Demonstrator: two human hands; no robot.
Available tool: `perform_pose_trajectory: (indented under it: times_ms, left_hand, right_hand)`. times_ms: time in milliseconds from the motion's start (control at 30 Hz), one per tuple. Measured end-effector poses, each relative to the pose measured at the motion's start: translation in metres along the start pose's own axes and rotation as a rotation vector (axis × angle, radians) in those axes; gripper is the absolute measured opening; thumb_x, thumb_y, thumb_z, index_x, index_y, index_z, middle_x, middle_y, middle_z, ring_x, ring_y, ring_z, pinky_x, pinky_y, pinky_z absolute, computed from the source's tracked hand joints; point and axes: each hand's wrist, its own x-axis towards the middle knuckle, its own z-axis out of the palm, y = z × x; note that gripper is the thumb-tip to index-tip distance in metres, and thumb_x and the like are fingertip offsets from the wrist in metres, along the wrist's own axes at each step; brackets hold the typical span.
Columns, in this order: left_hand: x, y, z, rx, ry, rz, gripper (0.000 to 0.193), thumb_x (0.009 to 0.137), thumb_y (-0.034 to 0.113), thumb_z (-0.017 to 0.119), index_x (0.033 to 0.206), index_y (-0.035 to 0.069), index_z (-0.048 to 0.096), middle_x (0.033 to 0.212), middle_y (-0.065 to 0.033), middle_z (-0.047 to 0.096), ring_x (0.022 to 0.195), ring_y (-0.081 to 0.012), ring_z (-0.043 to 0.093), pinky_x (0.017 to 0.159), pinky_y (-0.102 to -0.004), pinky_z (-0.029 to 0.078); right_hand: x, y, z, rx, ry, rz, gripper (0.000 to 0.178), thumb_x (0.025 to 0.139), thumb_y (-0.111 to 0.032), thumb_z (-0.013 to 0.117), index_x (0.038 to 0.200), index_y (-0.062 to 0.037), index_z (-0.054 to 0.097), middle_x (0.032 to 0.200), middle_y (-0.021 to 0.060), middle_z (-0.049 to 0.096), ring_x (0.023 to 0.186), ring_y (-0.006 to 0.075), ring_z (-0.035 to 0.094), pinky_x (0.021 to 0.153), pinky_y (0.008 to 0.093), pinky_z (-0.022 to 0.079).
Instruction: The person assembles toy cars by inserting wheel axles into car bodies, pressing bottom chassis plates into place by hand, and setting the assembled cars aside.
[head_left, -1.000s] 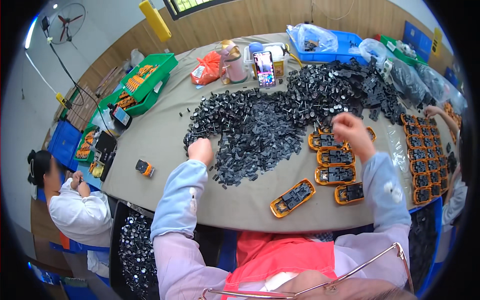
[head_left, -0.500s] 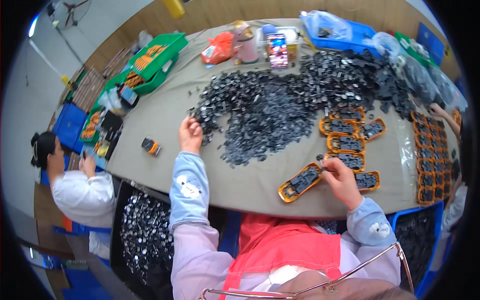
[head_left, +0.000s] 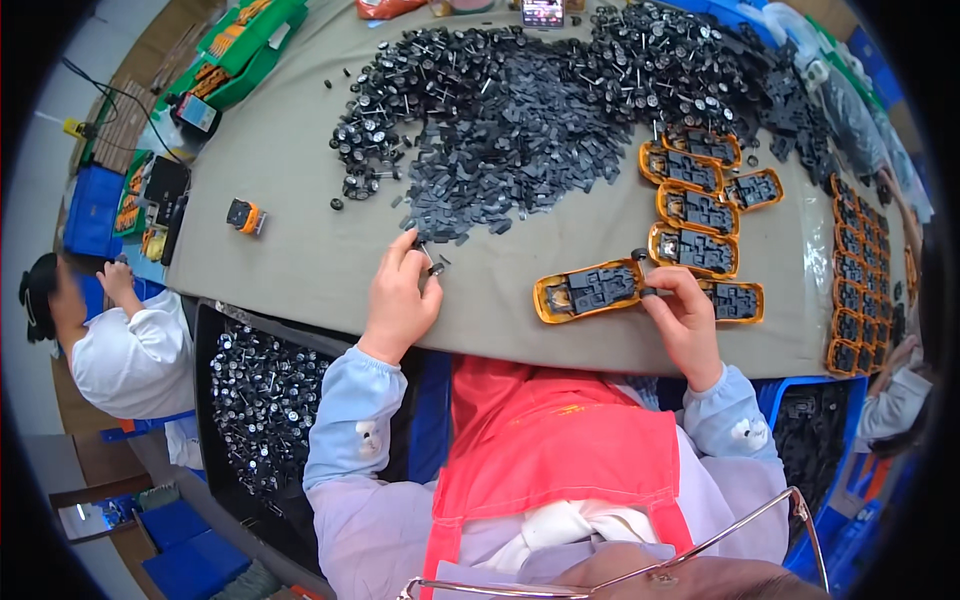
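Note:
My left hand (head_left: 400, 295) is near the table's front edge, its thumb and fingertips pinched on a wheel axle (head_left: 435, 268) with a small black wheel. Over to the right, my right hand (head_left: 682, 315) pinches another wheel axle (head_left: 640, 256). That hand is at the right end of an orange toy car body (head_left: 588, 290), which lies upside down with its dark grey chassis upward. Whether the axle touches the chassis I cannot tell. Beside it, partly behind my fingers, lies another orange car body (head_left: 738, 301). Several more car bodies (head_left: 697, 250) form a column beyond.
A pile of wheel axles (head_left: 420, 75) and grey plastic pieces (head_left: 520, 150) spreads across the table. Rows of orange car bodies (head_left: 848, 290) line the right side. One orange toy car (head_left: 246, 216) stands at left. A black bin (head_left: 205, 400) holds axles; co-workers sit at both sides.
My left hand has come back from the pile's left edge toward me with a wheel axle. The nearest car body has turned flatter across the table. The view has tilted downward.

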Motion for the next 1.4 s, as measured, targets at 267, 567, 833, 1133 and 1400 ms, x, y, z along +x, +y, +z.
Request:
perform_pose_trajectory:
  times_ms: [267, 567, 833, 1133, 1400]
  left_hand:
    - [-0.005, 0.095, 0.026, -0.437, -0.126, 0.199, 0.044, 0.073, -0.001, 0.072, 0.114, 0.004, 0.056, 0.128, -0.0208, 0.054, 0.117, -0.0388, 0.056, 0.099, -0.0427, 0.047]
    - [0.01, 0.105, 0.04, -0.425, -0.164, 0.221, 0.062, 0.072, -0.004, 0.071, 0.13, 0.006, 0.052, 0.133, -0.0181, 0.054, 0.117, -0.0374, 0.054, 0.099, -0.0424, 0.046]
    - [0.005, 0.103, 0.043, -0.376, -0.201, 0.218, 0.062, 0.072, -0.006, 0.07, 0.131, 0.006, 0.053, 0.131, -0.0182, 0.054, 0.117, -0.0371, 0.054, 0.098, -0.0419, 0.048]
    - [0.005, 0.099, 0.047, -0.449, -0.25, 0.196, 0.065, 0.073, -0.006, 0.07, 0.133, 0.006, 0.049, 0.129, -0.0164, 0.05, 0.115, -0.036, 0.056, 0.095, -0.0402, 0.049]
    - [0.01, 0.091, 0.051, -0.438, -0.31, 0.25, 0.066, 0.073, -0.004, 0.071, 0.134, 0.006, 0.048, 0.127, -0.0168, 0.051, 0.115, -0.0358, 0.056, 0.097, -0.0402, 0.048]
  right_hand:
    - [-0.008, -0.011, 0.0, -0.141, -0.028, -0.112, 0.023, 0.082, 0.006, 0.07, 0.103, -0.0034, 0.067, 0.107, 0.0085, 0.063, 0.094, 0.0188, 0.064, 0.075, 0.028, 0.054]
    - [-0.005, -0.011, -0.003, -0.266, -0.093, -0.203, 0.024, 0.077, 0.003, 0.073, 0.099, -0.0052, 0.068, 0.102, 0.0098, 0.064, 0.098, 0.0281, 0.06, 0.082, 0.036, 0.05]
    - [-0.002, -0.013, 0.002, -0.277, -0.123, -0.212, 0.024, 0.077, 0.0, 0.074, 0.098, -0.007, 0.068, 0.102, 0.0096, 0.059, 0.096, 0.0282, 0.057, 0.083, 0.0374, 0.048]
    - [0.018, -0.004, 0.0, -0.448, -0.264, -0.397, 0.032, 0.075, -0.003, 0.074, 0.104, -0.0067, 0.062, 0.136, 0.0152, 0.053, 0.121, 0.0364, 0.055, 0.102, 0.0445, 0.044]
    - [0.027, -0.015, -0.001, -0.396, -0.39, -0.31, 0.065, 0.072, -0.006, 0.073, 0.133, -0.0081, 0.051, 0.13, 0.0181, 0.053, 0.119, 0.0393, 0.055, 0.101, 0.0439, 0.047]
